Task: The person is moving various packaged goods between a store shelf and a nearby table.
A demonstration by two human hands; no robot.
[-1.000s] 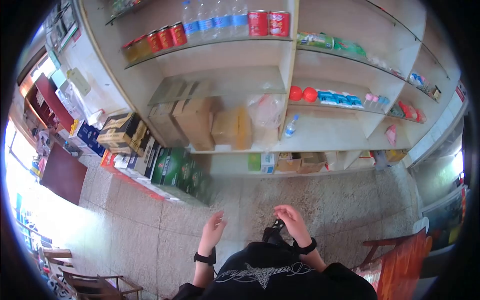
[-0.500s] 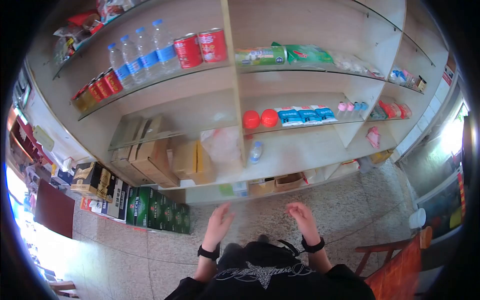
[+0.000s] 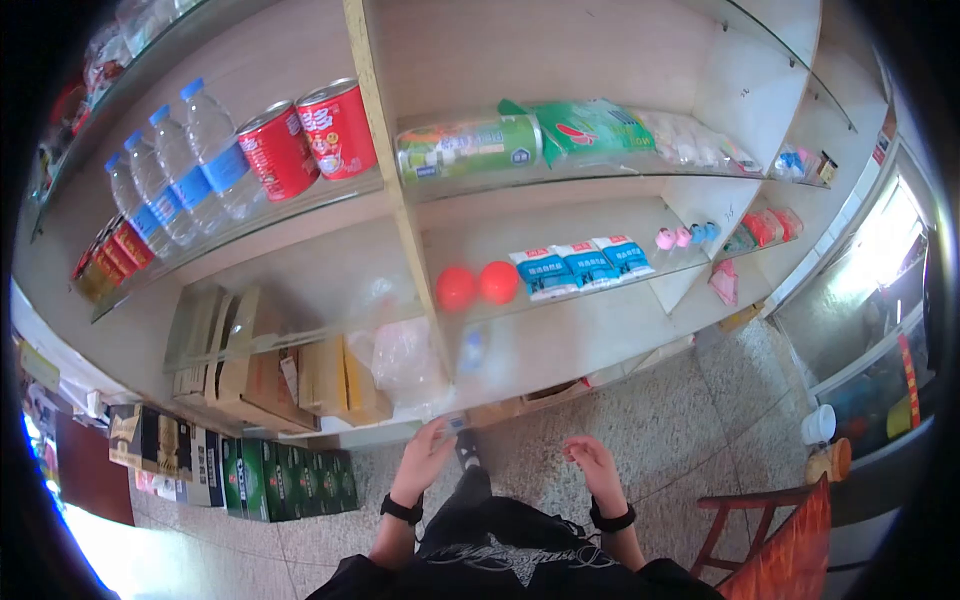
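My left hand (image 3: 424, 462) is held out low, its fingers loosely stretched and nothing in it. It overlaps the front edge of the bottom shelf in this view. My right hand (image 3: 596, 470) hovers over the speckled floor, empty, with fingers slightly bent and apart. Both wrists wear black bands. Above the left hand a plastic-wrapped bundle (image 3: 402, 352) lies by the upright divider. Two red balls (image 3: 457, 288) and several blue-and-white packets (image 3: 545, 275) rest on the glass shelf beyond my hands. Behind that glass shows a small clear bottle (image 3: 472, 350).
Higher up are water bottles (image 3: 214, 150), red cans (image 3: 338, 130) and a green roll pack (image 3: 470, 148). Cardboard boxes (image 3: 265, 370) fill the lower left; green beer cartons (image 3: 285, 478) stand on the floor. A wooden chair (image 3: 780, 545) and a white bucket (image 3: 818, 425) are at right.
The view has come closer to the shelves, and their contents appear larger and shifted left. One foot now shows forward under my left hand. Both hands remain empty.
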